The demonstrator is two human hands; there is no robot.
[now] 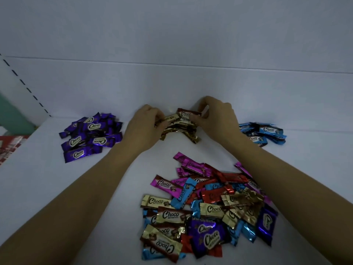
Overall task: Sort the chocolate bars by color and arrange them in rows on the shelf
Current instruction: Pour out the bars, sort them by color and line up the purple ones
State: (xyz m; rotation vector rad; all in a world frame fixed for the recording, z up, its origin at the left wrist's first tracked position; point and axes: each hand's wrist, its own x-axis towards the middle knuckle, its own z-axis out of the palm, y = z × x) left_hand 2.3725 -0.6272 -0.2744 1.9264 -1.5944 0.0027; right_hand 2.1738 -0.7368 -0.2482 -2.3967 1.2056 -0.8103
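Observation:
On the white shelf (47, 188) a stack of gold chocolate bars (179, 129) sits at the back middle. My left hand (146, 127) grips the stack's left end and my right hand (215, 117) pinches its right end, both with fingers curled round the bars. A purple pile (91, 135) lies at the back left, and a blue pile (263, 133) at the back right, partly hidden by my right wrist. Near me a mixed heap (206, 209) holds pink, red, blue, gold and purple bars.
The shelf's white back wall (172, 83) stands just behind the gold stack. At the far left are a slotted upright (24, 85), a teal surface (13, 115) and red-and-white packaging (8, 148). Bare shelf lies between the piles.

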